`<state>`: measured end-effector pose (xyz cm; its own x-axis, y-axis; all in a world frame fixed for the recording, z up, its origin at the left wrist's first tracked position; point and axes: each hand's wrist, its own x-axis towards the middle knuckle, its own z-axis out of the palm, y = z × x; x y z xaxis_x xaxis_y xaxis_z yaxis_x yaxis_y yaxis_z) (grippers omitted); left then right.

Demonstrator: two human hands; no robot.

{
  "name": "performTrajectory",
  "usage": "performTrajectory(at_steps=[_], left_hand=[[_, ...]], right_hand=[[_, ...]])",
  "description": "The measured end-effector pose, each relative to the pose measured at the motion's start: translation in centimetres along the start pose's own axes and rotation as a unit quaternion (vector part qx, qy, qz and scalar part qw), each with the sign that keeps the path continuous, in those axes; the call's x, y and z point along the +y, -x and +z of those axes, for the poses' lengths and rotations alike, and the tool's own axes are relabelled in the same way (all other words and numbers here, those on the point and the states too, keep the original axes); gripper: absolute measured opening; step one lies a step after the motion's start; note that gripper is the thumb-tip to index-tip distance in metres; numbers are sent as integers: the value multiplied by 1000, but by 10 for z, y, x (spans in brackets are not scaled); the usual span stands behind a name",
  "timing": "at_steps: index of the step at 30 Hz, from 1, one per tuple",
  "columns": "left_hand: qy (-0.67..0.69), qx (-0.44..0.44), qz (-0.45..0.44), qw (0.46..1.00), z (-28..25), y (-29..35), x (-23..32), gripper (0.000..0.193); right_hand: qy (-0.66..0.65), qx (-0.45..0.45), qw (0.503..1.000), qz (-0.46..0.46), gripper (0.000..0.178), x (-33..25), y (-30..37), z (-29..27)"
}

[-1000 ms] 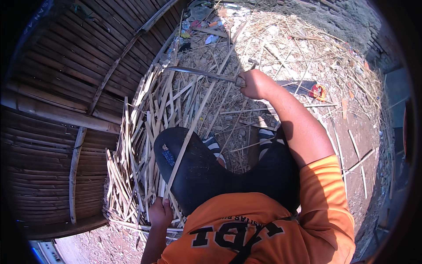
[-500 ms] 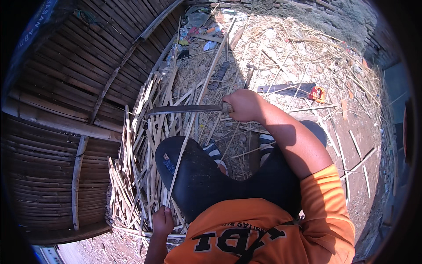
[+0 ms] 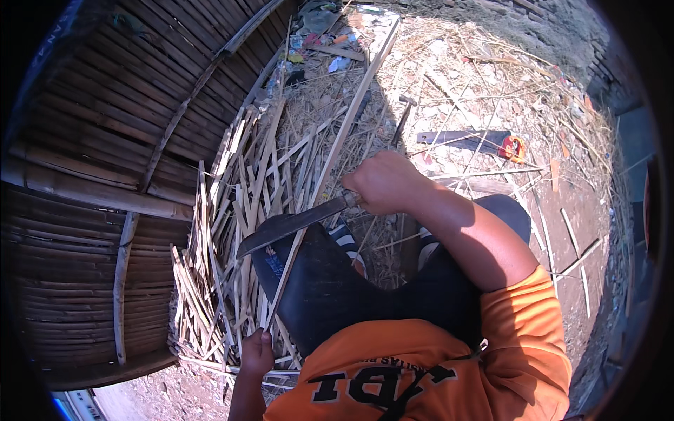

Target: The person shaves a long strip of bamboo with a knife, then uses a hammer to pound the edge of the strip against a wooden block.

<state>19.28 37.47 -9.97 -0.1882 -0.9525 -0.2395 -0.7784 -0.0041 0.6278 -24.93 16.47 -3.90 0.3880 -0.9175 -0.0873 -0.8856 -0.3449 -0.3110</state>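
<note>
My right hand [image 3: 385, 184] is closed round the handle of a machete [image 3: 291, 226]. Its dark blade points left and slants toward me, lying across a long bamboo strip [image 3: 344, 133] above my left knee. Whether the edge touches the strip or is in it, I cannot tell. At the strip's near end my left hand [image 3: 257, 353] grips it, low beside my left thigh. From there the strip runs up past the blade to the far side of the yard. Beneath and left of it lies a loose heap of split bamboo strips [image 3: 210, 298].
A handsaw [image 3: 467, 139] with an orange handle and a hammer [image 3: 404, 116] lie on the straw-littered ground ahead. A slatted bamboo wall [image 3: 84, 151] stands close on the left. Rubbish [image 3: 323, 28] and a rough wall [image 3: 554, 31] are at the far side.
The machete blade has come down and nearer to me, swinging from nearly level to slanted across the strip. The strip's far end has shifted right. My left hand has hardly moved.
</note>
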Motion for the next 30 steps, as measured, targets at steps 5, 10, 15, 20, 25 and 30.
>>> performTrajectory(at_steps=[5, 10, 15, 20, 25, 30], left_hand=[[12, -3, -14, 1000, 3, -18, -17, 53], [96, -43, -80, 991, 6, 4, -18, 52], [-57, 35, 13, 998, 9, -8, -14, 50], [-53, 13, -42, 998, -4, -6, -8, 49], [8, -25, -26, 999, 1, -2, -23, 56], [6, -27, -42, 999, -4, -9, -11, 60]], right_hand=[[-74, 72, 991, 84, 29, 80, -18, 13], [-45, 84, 995, 9, 27, 17, -6, 10], [-77, 139, 987, 38, 25, 72, -23, 30], [-89, 104, 973, 184, 35, 93, -22, -13], [5, 22, 1000, 2, 32, 8, -9, -11], [-99, 33, 990, 92, 34, 80, -27, -13]])
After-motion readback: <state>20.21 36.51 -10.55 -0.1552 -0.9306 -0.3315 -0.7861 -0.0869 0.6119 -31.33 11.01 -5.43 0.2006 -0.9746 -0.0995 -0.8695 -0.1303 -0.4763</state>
